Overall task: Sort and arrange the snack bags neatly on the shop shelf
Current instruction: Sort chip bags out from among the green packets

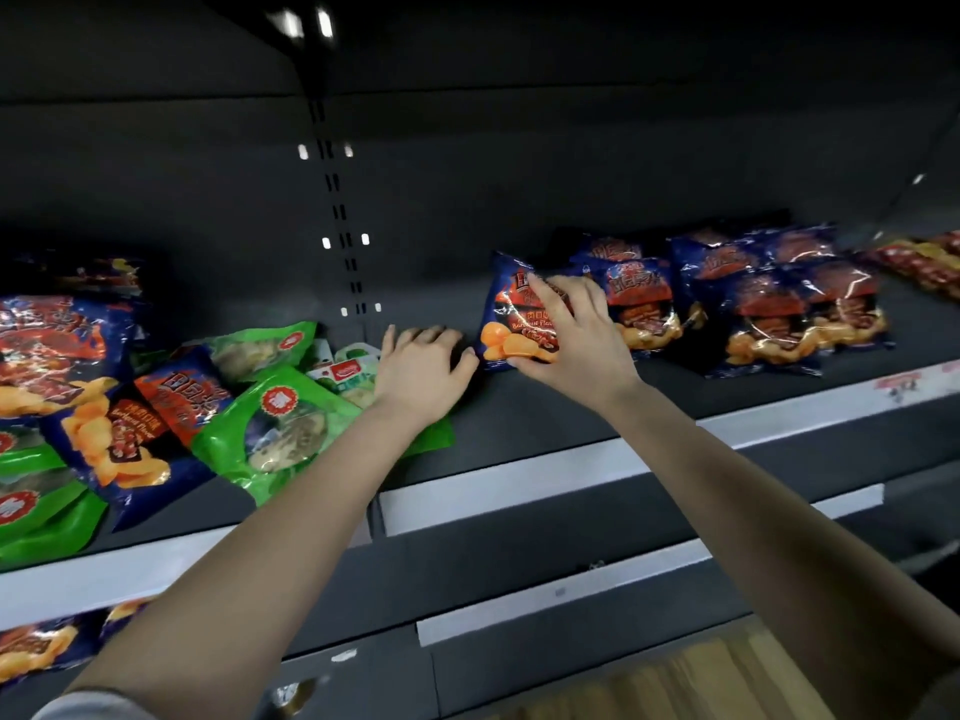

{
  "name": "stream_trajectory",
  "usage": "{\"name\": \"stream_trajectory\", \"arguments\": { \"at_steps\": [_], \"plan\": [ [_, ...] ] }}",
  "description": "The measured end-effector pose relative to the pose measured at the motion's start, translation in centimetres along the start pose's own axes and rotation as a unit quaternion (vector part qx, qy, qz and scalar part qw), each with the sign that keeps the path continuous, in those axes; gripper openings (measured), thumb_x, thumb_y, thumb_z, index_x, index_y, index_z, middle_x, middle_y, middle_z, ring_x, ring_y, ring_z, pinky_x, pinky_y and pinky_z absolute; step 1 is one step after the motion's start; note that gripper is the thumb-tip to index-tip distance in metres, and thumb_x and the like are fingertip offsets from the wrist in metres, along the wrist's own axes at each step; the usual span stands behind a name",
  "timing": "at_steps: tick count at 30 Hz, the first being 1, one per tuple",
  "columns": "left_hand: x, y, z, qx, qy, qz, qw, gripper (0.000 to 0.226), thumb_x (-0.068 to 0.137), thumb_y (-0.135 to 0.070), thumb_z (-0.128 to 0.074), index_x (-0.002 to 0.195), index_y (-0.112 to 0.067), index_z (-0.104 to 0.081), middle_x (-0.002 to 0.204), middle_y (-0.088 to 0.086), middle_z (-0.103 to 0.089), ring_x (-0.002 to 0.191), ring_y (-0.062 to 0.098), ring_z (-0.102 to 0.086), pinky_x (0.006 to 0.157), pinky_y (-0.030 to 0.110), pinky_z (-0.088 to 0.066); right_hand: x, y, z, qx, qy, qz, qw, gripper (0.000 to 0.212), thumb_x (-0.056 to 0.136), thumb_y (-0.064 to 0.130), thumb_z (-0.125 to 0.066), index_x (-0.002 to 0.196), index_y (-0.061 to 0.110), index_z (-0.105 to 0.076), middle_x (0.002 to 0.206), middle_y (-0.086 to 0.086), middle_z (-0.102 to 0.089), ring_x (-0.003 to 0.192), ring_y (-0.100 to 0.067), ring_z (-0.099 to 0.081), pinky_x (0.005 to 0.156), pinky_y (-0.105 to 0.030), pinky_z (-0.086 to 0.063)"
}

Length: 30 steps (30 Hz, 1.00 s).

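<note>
A person's right hand [566, 335] is grasping a blue snack bag [500, 324], fingers spreading over its front and thumb hooking under its lower edge. The bag is standing tilted near the middle of the dark shelf [545, 423]. A row of matching blue bags [753, 304] is sitting toward the right end. The left hand [421, 371] is resting palm down just beside the bag, fingers loosely bent, gripping nothing. Green bags [280, 423] are lying jumbled toward the left end.

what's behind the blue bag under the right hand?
More blue chip bags stand behind and right of it, then the dark back panel. The held bag itself hides whatever's directly behind.
</note>
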<state>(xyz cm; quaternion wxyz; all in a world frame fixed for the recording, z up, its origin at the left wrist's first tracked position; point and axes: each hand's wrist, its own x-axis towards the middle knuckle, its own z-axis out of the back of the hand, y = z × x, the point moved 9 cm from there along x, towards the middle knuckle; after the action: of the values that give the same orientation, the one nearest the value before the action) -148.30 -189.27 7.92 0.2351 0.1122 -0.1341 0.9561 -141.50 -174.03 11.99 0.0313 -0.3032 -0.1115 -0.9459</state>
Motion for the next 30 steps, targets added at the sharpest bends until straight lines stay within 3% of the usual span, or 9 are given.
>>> {"name": "stream_trajectory", "arguments": {
  "at_steps": [8, 14, 18, 23, 30],
  "plan": [
    [1.0, -5.8, -2.8, 0.010, 0.048, -0.056, 0.997, 0.043, 0.095, -0.044, -0.033, 0.129, -0.025, -0.053, 0.136, 0.004, -0.052, 0.125, 0.031, -0.044, 0.112, 0.042, -0.018, -3.1, -4.7, 3.0, -0.029, -0.026, -0.028, 0.999, 0.083, 0.069, 0.047, -0.075, 0.139, 0.018, -0.043, 0.131, -0.011, -0.047, 0.125, -0.035, -0.036, 0.095, -0.048, -0.045],
    [1.3, -7.9, -4.9, 0.015, 0.085, -0.069, 0.994, 0.045, 0.097, -0.043, -0.030, 0.134, -0.026, -0.048, 0.141, 0.003, -0.047, 0.127, 0.030, -0.041, 0.112, 0.042, -0.020, -5.1, -7.8, 3.8, -0.072, 0.002, -0.063, 0.995, 0.082, 0.069, 0.044, -0.078, 0.140, 0.025, -0.042, 0.137, -0.008, -0.045, 0.134, -0.039, -0.028, 0.101, -0.059, -0.036],
    [1.2, -8.4, -6.2, 0.021, 0.099, -0.068, 0.993, 0.044, 0.097, -0.044, -0.031, 0.134, -0.026, -0.047, 0.141, 0.002, -0.046, 0.127, 0.030, -0.040, 0.111, 0.041, -0.021, -6.1, -9.9, 3.4, -0.118, 0.054, -0.094, 0.987, 0.083, 0.077, 0.035, -0.074, 0.146, 0.035, -0.027, 0.152, 0.005, -0.027, 0.143, -0.038, -0.006, 0.111, -0.061, -0.018],
    [0.9, -8.7, -6.5, 0.019, 0.084, -0.071, 0.994, 0.045, 0.097, -0.044, -0.031, 0.136, -0.026, -0.045, 0.144, 0.002, -0.042, 0.131, 0.029, -0.035, 0.111, 0.041, -0.018, -6.6, -11.4, 2.6, -0.123, 0.087, -0.133, 0.980, 0.090, 0.085, 0.013, -0.065, 0.146, 0.046, -0.009, 0.158, 0.006, -0.003, 0.142, -0.040, -0.002, 0.110, -0.057, -0.022],
    [0.7, -8.3, -6.7, -0.007, 0.071, -0.055, 0.996, 0.044, 0.098, -0.041, -0.032, 0.137, -0.028, -0.044, 0.148, 0.000, -0.037, 0.135, 0.025, -0.029, 0.112, 0.040, -0.017, -6.6, -12.2, 1.6, -0.109, 0.088, -0.145, 0.979, 0.101, 0.084, -0.011, -0.051, 0.141, 0.057, -0.003, 0.156, 0.007, 0.017, 0.143, -0.038, 0.011, 0.114, -0.056, -0.012]
  ]
}}
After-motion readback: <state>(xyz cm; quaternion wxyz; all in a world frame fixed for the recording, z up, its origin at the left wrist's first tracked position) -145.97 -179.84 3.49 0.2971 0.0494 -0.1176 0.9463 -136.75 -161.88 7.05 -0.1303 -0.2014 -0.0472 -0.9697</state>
